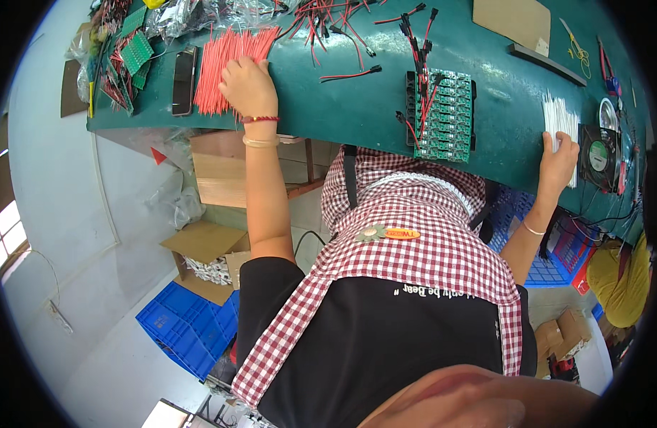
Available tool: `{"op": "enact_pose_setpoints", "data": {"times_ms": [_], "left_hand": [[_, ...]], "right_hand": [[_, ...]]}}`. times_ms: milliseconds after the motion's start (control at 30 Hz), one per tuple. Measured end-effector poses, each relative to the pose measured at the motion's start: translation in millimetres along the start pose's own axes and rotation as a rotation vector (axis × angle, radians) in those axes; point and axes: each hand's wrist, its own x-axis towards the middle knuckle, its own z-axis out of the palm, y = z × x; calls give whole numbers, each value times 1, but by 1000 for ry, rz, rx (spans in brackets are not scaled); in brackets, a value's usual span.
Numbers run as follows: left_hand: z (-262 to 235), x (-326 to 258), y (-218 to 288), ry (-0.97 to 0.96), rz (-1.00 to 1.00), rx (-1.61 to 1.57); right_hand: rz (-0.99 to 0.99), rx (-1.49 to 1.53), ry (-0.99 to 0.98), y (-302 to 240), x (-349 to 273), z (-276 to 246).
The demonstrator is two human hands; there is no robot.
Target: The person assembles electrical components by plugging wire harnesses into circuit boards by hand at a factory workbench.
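My left hand (248,87) rests on a wide bundle of red wires (225,53) at the left of the bench, its fingers bent down and closed on some of them; the fingertips are partly hidden. Far to the right, my right hand (559,162) is closed at the near part of a bundle of white wires (557,110), thumb and fingers bent around some strands. Between my hands a row of green circuit boards (450,118) sits in a black holder near the bench edge. Red and black leads with black connectors (423,57) lie over its left side.
A phone (184,82) lies left of the red wires. Loose connector leads (350,73) are scattered toward the back of the green bench (307,107). A black fan (599,158) stands right of the white wires. Tweezers (575,43) and pliers (608,68) lie far right.
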Motion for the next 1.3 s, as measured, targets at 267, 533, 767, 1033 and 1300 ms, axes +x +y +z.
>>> {"op": "enact_pose_setpoints", "data": {"times_ms": [267,533,767,1033,1300], "left_hand": [[15,29,-14,-45,59,78],[-25,38,-40,-390,-104,-406],[-44,-13,1,-470,-245,-2048],[-41,-51,51,-67,-301,-1977],[-62,-60,51,-268,-260,-1688]], "right_hand": [[-92,-200,-93,8,30,2],[-113,-95,-255,12,48,-15],[-123,-36,-282,22,53,-9],[-215,174,-265,35,55,-45],[91,1122,-270,-11,7,-26]]}}
